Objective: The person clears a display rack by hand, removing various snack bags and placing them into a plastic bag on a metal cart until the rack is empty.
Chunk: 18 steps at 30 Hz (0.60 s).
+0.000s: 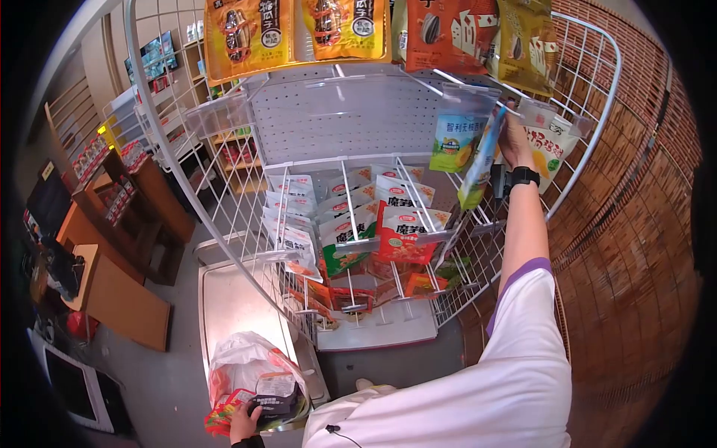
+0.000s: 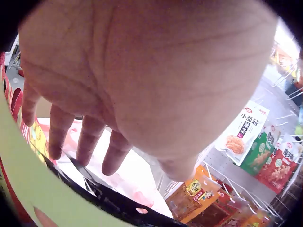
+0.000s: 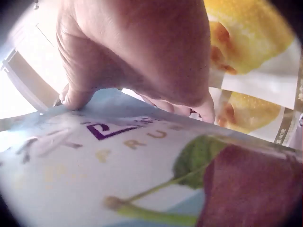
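Blue-and-white fruit packet point(image 1: 479, 168), pinched in your right hand point(image 1: 515, 143) beside a display hook point(image 1: 454, 80): you're probably hanging or unhooking it, so align its top. Your left hand point(image 1: 243, 423), fingers loosely extended, is at the plastic bag point(image 1: 237, 351).

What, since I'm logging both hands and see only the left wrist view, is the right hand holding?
Observer: The right hand grips a blue-and-white packet near its upper end.
Operator: Is there a picture on it?
Observer: Yes, the right wrist view shows a green leaf printed on it, beside a dark red shape.
Operator: And what lies just right of that hand?
Observer: In the head view, a white packet with a yellow picture, partly hidden by the hand.
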Available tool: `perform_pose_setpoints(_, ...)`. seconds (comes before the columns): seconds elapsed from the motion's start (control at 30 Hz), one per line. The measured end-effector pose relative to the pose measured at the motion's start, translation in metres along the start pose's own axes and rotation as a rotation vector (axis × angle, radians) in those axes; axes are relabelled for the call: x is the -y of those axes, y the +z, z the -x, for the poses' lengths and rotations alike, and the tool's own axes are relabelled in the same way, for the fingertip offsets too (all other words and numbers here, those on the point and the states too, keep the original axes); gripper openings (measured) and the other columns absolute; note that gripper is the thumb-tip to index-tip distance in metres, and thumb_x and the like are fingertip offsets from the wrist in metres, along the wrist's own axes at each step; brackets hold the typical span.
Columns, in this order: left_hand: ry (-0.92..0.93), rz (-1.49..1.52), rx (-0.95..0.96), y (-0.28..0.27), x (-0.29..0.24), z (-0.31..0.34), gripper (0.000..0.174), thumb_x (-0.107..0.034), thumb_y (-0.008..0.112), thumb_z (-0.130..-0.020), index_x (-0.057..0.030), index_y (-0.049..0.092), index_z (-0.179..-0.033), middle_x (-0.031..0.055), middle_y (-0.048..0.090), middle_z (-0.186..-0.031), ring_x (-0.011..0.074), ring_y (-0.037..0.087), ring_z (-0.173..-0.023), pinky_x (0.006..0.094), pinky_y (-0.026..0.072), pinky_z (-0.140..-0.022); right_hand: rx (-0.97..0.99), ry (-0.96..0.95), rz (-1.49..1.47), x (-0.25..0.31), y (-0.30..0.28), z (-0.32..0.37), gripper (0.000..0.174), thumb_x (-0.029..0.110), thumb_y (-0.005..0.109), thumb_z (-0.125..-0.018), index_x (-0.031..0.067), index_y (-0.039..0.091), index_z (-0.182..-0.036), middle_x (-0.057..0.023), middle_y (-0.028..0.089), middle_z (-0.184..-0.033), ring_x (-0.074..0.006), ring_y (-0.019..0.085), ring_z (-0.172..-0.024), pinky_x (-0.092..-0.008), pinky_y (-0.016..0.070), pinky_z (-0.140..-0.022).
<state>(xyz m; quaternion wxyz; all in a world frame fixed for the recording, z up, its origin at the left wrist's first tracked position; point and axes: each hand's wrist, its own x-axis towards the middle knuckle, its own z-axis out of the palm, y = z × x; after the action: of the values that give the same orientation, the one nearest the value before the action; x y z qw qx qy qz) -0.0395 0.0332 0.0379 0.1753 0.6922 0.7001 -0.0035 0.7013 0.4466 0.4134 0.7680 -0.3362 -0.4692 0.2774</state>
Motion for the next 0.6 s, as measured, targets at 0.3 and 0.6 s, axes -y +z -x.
perform_pose_setpoints(0.3,-0.251,0.360,0.002,-0.046,-0.043,0.001,0.044,-0.036,0.061,-0.086,-0.0031,0.058,-0.115,0.0284,0.052,-0.116,0.0420,0.049,-0.106,0.0466,0.0399,-0.091,0.154,0.127,-0.209,-0.014,-0.023,-0.007,0.052,0.045,0.070,-0.079,0.0107,0.056,-0.116,-0.0018,0.060,-0.113,-0.0165,0.054,-0.103,-0.0336,0.0407,-0.092)
perform_pose_setpoints(0.6,-0.196,0.344,-0.119,-0.029,-0.032,-0.005,0.045,-0.036,0.064,-0.082,0.0008,0.062,-0.107,0.0230,0.062,-0.102,0.0379,0.058,-0.098,0.0423,0.0462,-0.086,0.161,0.090,-0.053,0.020,-0.014,0.021,0.032,0.023,0.072,-0.081,0.0098,0.060,-0.108,0.0017,0.063,-0.102,-0.0132,0.057,-0.097,-0.0304,0.0414,-0.092)
